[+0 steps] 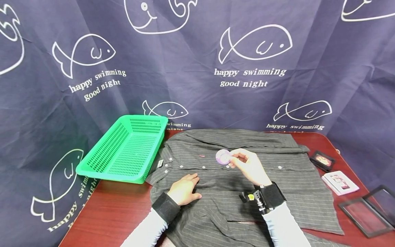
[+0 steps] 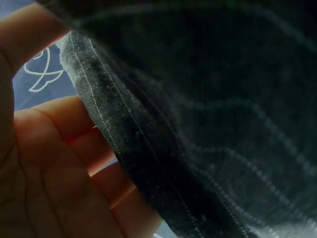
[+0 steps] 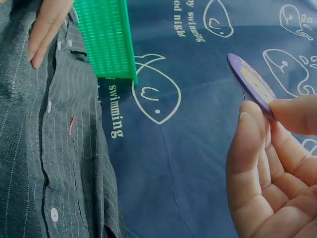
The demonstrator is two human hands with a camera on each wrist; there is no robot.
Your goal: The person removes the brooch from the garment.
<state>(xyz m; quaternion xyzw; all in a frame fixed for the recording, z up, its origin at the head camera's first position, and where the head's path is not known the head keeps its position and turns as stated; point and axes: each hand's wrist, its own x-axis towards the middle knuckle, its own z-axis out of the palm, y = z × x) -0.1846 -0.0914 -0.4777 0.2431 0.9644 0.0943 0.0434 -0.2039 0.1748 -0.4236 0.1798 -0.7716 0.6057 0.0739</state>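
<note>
A dark grey pinstriped shirt [image 1: 296,185] with white buttons lies spread over the table, its collar to the left. Above its button line my right hand [image 1: 248,168] pinches a thin round purple disc [image 1: 223,156] by the edge, between thumb and fingertips. The right wrist view shows the disc [image 3: 250,82] tilted, with a purple rim and a lighter face. My left hand [image 1: 184,189] rests on the shirt below the collar, fingers loosely extended. Up close, dark striped cloth [image 2: 129,119] covers part of that hand's fingers. A small red strip [image 3: 72,125] shows beside the shirt pocket.
A green plastic basket [image 1: 151,151] stands at the left, beside the collar. Along the right edge lie a small black box [image 1: 322,160], a white picture box [image 1: 340,183] and an open black-framed case [image 1: 365,218]. A blue fish-print curtain [image 1: 197,68] hangs behind the red-brown table [image 1: 108,209].
</note>
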